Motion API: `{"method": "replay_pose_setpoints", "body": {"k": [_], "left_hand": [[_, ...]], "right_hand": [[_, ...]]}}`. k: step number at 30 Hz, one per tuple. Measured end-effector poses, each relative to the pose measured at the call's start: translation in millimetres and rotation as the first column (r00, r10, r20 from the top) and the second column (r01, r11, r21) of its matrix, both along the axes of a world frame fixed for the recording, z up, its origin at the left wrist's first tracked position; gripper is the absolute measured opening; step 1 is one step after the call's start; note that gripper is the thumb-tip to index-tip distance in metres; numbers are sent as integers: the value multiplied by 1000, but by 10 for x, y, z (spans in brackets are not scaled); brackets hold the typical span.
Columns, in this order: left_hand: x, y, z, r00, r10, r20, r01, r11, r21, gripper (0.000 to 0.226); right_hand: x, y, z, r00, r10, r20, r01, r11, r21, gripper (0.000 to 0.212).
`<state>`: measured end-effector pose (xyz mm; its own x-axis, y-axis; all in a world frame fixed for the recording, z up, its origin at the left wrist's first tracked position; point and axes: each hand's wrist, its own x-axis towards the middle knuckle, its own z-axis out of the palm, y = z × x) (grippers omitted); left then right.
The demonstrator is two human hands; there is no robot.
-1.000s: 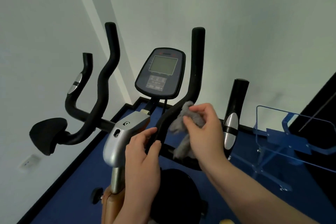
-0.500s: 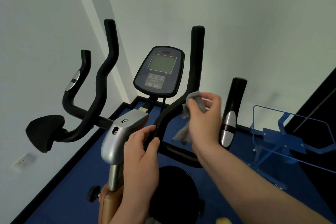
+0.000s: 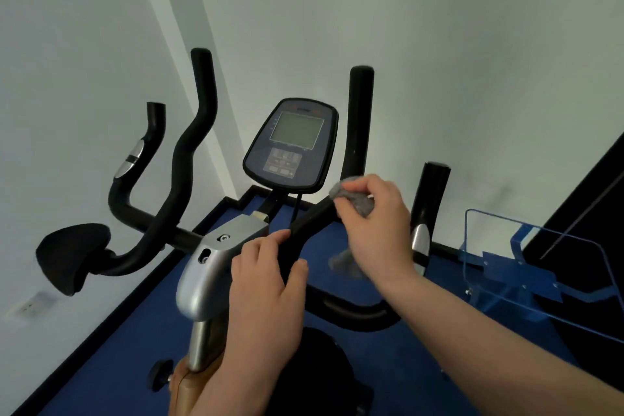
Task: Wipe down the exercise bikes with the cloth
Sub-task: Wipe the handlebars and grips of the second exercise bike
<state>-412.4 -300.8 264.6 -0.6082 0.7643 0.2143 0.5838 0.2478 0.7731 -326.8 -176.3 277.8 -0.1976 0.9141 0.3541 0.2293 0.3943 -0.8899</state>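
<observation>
My right-hand fingers (image 3: 354, 186) curl round the grey cloth (image 3: 358, 201), pinching it against the black foam handlebar (image 3: 359, 132) just below its upright stretch; a tail of cloth hangs under my right hand (image 3: 374, 230). My left hand (image 3: 266, 284) grips the same bar lower down, thumb and fingers wrapped round it beside the silver stem cover (image 3: 209, 267). The exercise bike's console (image 3: 292, 142) stands just behind, screen blank. Blue floor (image 3: 111, 348) below.
</observation>
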Motion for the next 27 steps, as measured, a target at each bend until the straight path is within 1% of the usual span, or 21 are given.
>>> {"method": "replay_pose_setpoints", "body": {"k": [1, 2, 4, 5, 6, 8, 9, 11, 12, 15, 16, 18, 20, 21, 22, 23, 24, 25, 26, 27], "left_hand": [[4, 71, 23, 998, -11, -62, 11, 1000, -12, 39], [7, 161, 46, 992, -14, -125, 12, 1000, -17, 37], [12, 359, 93, 978, 1, -210, -4, 1000, -16, 32], [11, 446, 114, 974, 5, -227, -9, 1000, -14, 29], [3, 515, 126, 973, 9, -232, -11, 1000, -7, 26], [-21, 588, 115, 976, 21, -218, -15, 999, 29, 20], [-36, 596, 101, 978, 23, -208, -13, 999, 49, 18], [-59, 591, 72, 981, 24, -195, -9, 997, 80, 17], [-68, 593, 63, 981, 23, -195, -6, 996, 87, 17], [-74, 612, 55, 980, 36, -198, -17, 995, 100, 17], [-70, 616, 57, 979, 45, -199, -25, 994, 105, 17], [-59, 615, 57, 977, 47, -207, -24, 994, 111, 18], [-58, 602, 48, 978, 55, -203, -32, 993, 113, 18], [-60, 602, 46, 978, 53, -201, -31, 993, 112, 18], [-62, 605, 43, 979, 47, -197, -26, 994, 108, 18], [-62, 608, 40, 981, 45, -191, -26, 994, 104, 18], [-61, 607, 40, 982, 47, -182, -29, 994, 101, 18], [-56, 605, 44, 983, 49, -179, -31, 994, 100, 19], [-47, 604, 49, 982, 48, -182, -30, 995, 100, 19], [-36, 602, 52, 982, 47, -186, -29, 995, 98, 19]], "right_hand": [[61, 63, 55, 998, 59, 2, -59, 998, 1, 12], [108, 178, 142, 997, 78, -26, -78, 997, 17, 13], [99, 427, 351, 998, 12, -63, -4, 992, 123, 14], [53, 494, 429, 1000, -14, -27, 19, 982, 187, 15], [-9, 507, 459, 997, -27, 69, 10, 969, 245, 13], [-79, 454, 362, 944, -22, 328, -97, 934, 344, 10], [-46, 460, 312, 911, 8, 412, -163, 925, 343, 10], [87, 559, 369, 875, 115, 470, -251, 938, 238, 11], [139, 644, 436, 875, 130, 467, -253, 944, 212, 10], [136, 791, 580, 932, 53, 360, -175, 933, 316, 10], [108, 773, 567, 931, 52, 360, -177, 929, 325, 10], [109, 705, 494, 896, 97, 434, -229, 937, 263, 11], [188, 727, 582, 810, 196, 552, -328, 932, 151, 11], [233, 751, 695, 797, 241, 554, -369, 920, 131, 11], [266, 780, 840, 832, 256, 493, -391, 900, 193, 11], [264, 825, 1011, 890, 243, 386, -377, 868, 323, 11], [238, 877, 1181, 932, 218, 291, -333, 833, 442, 13], [179, 944, 1330, 949, 192, 249, -296, 811, 504, 14], [105, 1000, 1437, 947, 169, 272, -291, 811, 508, 14], [30, 1051, 1474, 928, 143, 345, -304, 826, 474, 15]]}}
